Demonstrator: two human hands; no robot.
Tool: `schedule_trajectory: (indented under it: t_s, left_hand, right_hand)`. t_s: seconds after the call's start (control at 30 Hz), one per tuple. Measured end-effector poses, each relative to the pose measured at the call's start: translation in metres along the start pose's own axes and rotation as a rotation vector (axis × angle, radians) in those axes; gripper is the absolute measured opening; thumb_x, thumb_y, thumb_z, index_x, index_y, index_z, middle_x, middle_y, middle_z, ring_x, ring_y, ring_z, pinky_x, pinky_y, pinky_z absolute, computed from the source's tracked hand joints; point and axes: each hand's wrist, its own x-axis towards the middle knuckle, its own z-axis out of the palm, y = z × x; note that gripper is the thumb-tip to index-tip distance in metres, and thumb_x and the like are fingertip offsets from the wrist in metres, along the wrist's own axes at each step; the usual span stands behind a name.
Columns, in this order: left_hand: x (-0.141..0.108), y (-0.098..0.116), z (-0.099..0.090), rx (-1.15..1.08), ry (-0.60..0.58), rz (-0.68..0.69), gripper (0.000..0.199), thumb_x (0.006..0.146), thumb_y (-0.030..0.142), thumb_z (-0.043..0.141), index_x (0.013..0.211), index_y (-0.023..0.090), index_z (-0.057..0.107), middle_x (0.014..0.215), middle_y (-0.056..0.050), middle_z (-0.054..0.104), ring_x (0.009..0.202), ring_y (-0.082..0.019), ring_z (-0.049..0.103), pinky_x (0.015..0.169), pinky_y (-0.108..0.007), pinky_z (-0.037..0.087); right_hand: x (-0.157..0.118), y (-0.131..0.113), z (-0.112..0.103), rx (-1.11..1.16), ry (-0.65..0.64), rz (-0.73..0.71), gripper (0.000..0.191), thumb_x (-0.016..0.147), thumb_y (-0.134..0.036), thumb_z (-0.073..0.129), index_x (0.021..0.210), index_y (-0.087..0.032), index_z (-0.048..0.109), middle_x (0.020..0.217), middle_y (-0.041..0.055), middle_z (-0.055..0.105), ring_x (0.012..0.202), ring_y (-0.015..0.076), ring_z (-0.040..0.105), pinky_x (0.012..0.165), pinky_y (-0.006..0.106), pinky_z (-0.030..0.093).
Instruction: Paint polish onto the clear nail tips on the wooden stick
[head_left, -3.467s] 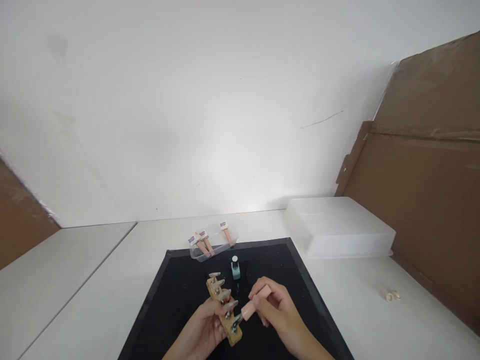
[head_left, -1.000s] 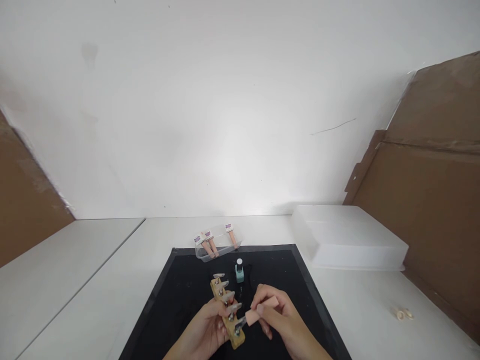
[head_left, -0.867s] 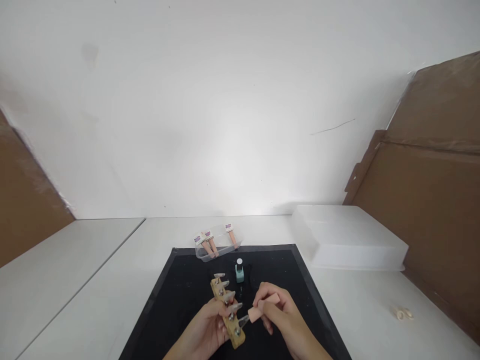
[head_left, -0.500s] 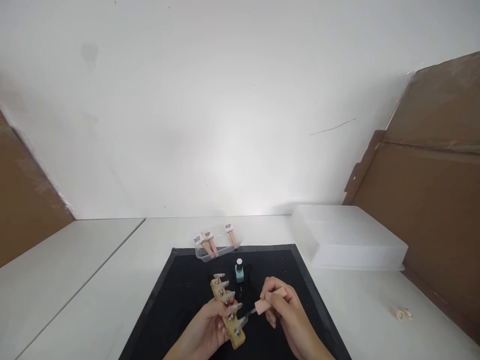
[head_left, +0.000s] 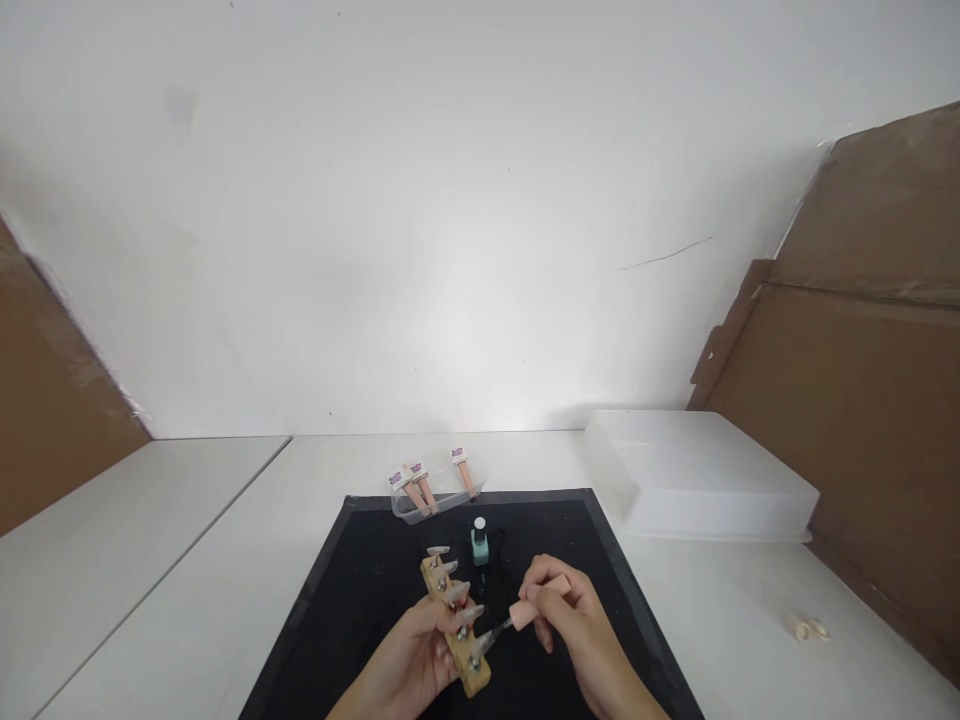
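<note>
The left hand [head_left: 416, 650] had its fingers wrapped around a narrow tan wooden strip [head_left: 475, 682] with clear plastic nail-shaped tips, over the black rectangular mat [head_left: 360, 590]. The right hand [head_left: 566, 612] pinched a pink-handled brush [head_left: 521, 613]. The strip's lowest clear tip [head_left: 484, 643] lay left of the right fingers, its long axis slanting up towards them, roughly in line with the brush; the left hand was nearer. Whether bristles touched it, I could not tell.

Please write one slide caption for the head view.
Left hand holds a wooden strip with clear tips; right hand holds a pink-handled tool.
</note>
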Motion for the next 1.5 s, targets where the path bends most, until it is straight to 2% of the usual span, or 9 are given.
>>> schedule_trajectory:
  t_s: [0.1,0.27,0.43,0.6,0.8,1.03,1.13,1.33,1.5]
  left_hand:
    - [0.0006,-0.0003,-0.0020,-0.008,-0.025,0.000,0.020,0.056,0.000,0.056,0.071,0.013,0.057,0.057,0.004,0.056,0.051,-0.007,0.052,0.057,-0.021,0.037]
    - [0.0015,-0.0006,-0.0035,-0.005,-0.031,-0.003,0.021,0.055,0.000,0.056,0.071,0.013,0.057,0.056,0.004,0.056,0.049,-0.008,0.051,0.054,-0.021,0.034]
    - [0.0008,-0.0004,-0.0015,0.000,0.004,0.003,0.021,0.056,0.001,0.057,0.073,0.013,0.057,0.058,0.004,0.056,0.052,-0.008,0.053,0.057,-0.022,0.037]
    - [0.0018,-0.0007,-0.0041,-0.013,-0.018,0.009,0.022,0.057,0.001,0.057,0.074,0.013,0.056,0.058,0.004,0.055,0.052,-0.008,0.053,0.059,-0.023,0.038]
    - [0.0018,-0.0003,-0.0040,-0.003,-0.012,-0.002,0.023,0.056,0.001,0.059,0.075,0.013,0.056,0.058,0.005,0.056,0.049,-0.007,0.051,0.053,-0.021,0.035]
    - [0.0013,-0.0001,-0.0032,-0.014,-0.012,0.000,0.022,0.056,0.001,0.057,0.074,0.013,0.057,0.059,0.004,0.057,0.053,-0.008,0.054,0.062,-0.023,0.039]
    - [0.0021,-0.0002,-0.0045,-0.008,0.007,-0.002,0.022,0.056,0.001,0.056,0.073,0.013,0.057,0.059,0.003,0.057,0.054,-0.009,0.055,0.061,-0.023,0.039]
    - [0.0046,-0.0014,-0.0068,-0.012,-0.046,0.000,0.020,0.055,0.001,0.057,0.071,0.013,0.057,0.056,0.004,0.056,0.046,-0.006,0.050,0.050,-0.019,0.033]
    - [0.0009,-0.0018,-0.0037,0.006,-0.016,0.002,0.019,0.057,0.000,0.056,0.070,0.014,0.056,0.055,0.005,0.056,0.049,-0.008,0.053,0.055,-0.021,0.037]
  right_hand:
    - [0.0001,-0.0006,-0.0008,0.040,0.013,-0.001,0.015,0.072,-0.023,0.055,0.059,-0.015,0.055,0.048,-0.0068,0.039,0.039,0.0063,0.028,0.039,0.020,0.025]
    - [-0.0010,-0.0032,0.0014,0.039,-0.050,0.003,0.018,0.073,-0.028,0.057,0.061,-0.015,0.057,0.049,-0.0063,0.041,0.038,0.0062,0.030,0.039,0.020,0.025]
    - [0.0009,-0.0023,0.0026,-0.044,0.035,0.043,0.014,0.068,-0.023,0.056,0.057,-0.016,0.055,0.047,-0.0058,0.044,0.038,0.0062,0.029,0.037,0.019,0.024]
    - [0.0023,0.0001,0.0011,-0.041,0.097,0.026,0.014,0.070,-0.025,0.055,0.058,-0.016,0.053,0.044,-0.0059,0.044,0.038,0.0065,0.028,0.038,0.019,0.024]
    - [-0.0007,-0.0009,0.0015,0.024,-0.022,-0.019,0.017,0.071,-0.026,0.056,0.058,-0.015,0.055,0.051,-0.0050,0.044,0.039,0.0059,0.031,0.039,0.020,0.025]
    - [0.0022,0.0039,0.0000,-0.056,0.077,-0.003,0.016,0.071,-0.026,0.057,0.058,-0.016,0.054,0.046,-0.0065,0.042,0.038,0.0063,0.028,0.038,0.019,0.023]
    - [0.0019,0.0047,-0.0009,-0.009,0.063,-0.012,0.017,0.072,-0.027,0.057,0.059,-0.016,0.053,0.047,-0.0063,0.042,0.038,0.0065,0.029,0.039,0.019,0.024]
    - [-0.0010,-0.0006,0.0008,0.011,-0.020,-0.022,0.018,0.072,-0.028,0.058,0.059,-0.016,0.056,0.051,-0.0048,0.044,0.040,0.0066,0.031,0.040,0.020,0.025]
    - [0.0005,-0.0012,0.0029,-0.005,0.037,-0.003,0.016,0.070,-0.025,0.058,0.058,-0.016,0.054,0.048,-0.0056,0.045,0.038,0.0061,0.029,0.039,0.019,0.025]
